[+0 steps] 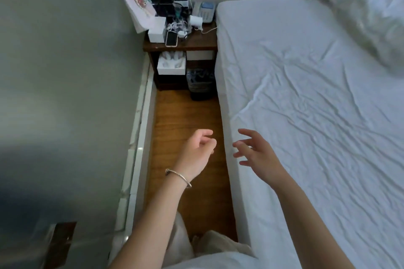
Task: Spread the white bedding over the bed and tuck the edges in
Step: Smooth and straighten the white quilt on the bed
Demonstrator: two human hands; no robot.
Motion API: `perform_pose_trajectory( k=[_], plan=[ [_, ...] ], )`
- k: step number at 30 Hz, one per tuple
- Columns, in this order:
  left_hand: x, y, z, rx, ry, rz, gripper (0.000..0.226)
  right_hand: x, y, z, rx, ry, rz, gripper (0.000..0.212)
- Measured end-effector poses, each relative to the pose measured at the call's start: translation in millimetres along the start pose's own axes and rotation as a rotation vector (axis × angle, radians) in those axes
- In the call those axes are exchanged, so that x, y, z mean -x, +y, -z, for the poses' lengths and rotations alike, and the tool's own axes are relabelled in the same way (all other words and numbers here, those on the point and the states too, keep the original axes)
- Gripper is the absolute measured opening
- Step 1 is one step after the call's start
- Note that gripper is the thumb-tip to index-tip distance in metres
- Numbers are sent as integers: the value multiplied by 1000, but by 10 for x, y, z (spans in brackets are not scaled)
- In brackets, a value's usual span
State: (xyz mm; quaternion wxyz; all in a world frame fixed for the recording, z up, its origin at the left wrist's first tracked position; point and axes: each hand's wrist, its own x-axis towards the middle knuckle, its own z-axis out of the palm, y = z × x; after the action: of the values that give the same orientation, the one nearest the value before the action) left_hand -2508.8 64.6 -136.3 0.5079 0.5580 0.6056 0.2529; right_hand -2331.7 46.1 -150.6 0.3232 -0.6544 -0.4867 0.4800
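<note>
White crumpled cotton bedding (317, 98) already spread over the mattress top and hanging down the near side, so standing in the narrow wood-floored gap (185, 115) beside the bed (225, 102) to work along that edge. Creases fanning across the middle; side drop possibly tucked under already, though too dim down there to be sure. Puffy white pillow (369, 19) lying at the head end, off toward the far side.

Left hand (197, 150), thin silver bangle (178, 178) at the wrist, raised over the floor gap, fingers loosely curled, holding nothing. Right hand (256, 152) hovering at the mattress edge, fingers splayed and relaxed, gripping nothing. Close together but apart, neither touching the cloth. Probably poised to smooth or tuck the near edge.

Cluttered dark wooden nightstand (196, 42) at the gap's far end.
</note>
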Motion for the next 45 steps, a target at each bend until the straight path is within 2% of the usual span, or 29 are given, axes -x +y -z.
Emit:
perform_pose_trajectory(
  k=[6, 11, 18, 21, 26, 34, 41, 45],
  plan=[
    [-1847, 385, 312, -28, -166, -65, 30, -1439, -355, 73, -86, 159, -88, 32],
    [-3452, 1063, 436, -91, -392, -159, 29, -2554, -782, 336, -240, 413, -174, 29],
    [-5099, 1882, -77, -124, -616, -127, 32, -3907, -1113, 1026, -357, 548, -305, 31],
    [-5874, 2160, -516, -160, -686, -113, 28, -4560, -1030, 1527, -437, 603, -362, 31],
    [-7228, 2792, -1450, -187, -698, -165, 24, -5702, -761, 2597, -463, 690, -393, 31],
    [-8757, 3670, -3077, -288, -913, -202, 28, -6902, -271, 4075, -513, 849, -467, 32],
    [-9796, 4207, -4858, -348, -1071, -310, 27, -7974, 673, 5491, -492, 925, -540, 37],
    [-10262, 4263, -5749, -371, -1070, -367, 29, -8410, 1255, 6277, -397, 960, -645, 47]
  ],
)
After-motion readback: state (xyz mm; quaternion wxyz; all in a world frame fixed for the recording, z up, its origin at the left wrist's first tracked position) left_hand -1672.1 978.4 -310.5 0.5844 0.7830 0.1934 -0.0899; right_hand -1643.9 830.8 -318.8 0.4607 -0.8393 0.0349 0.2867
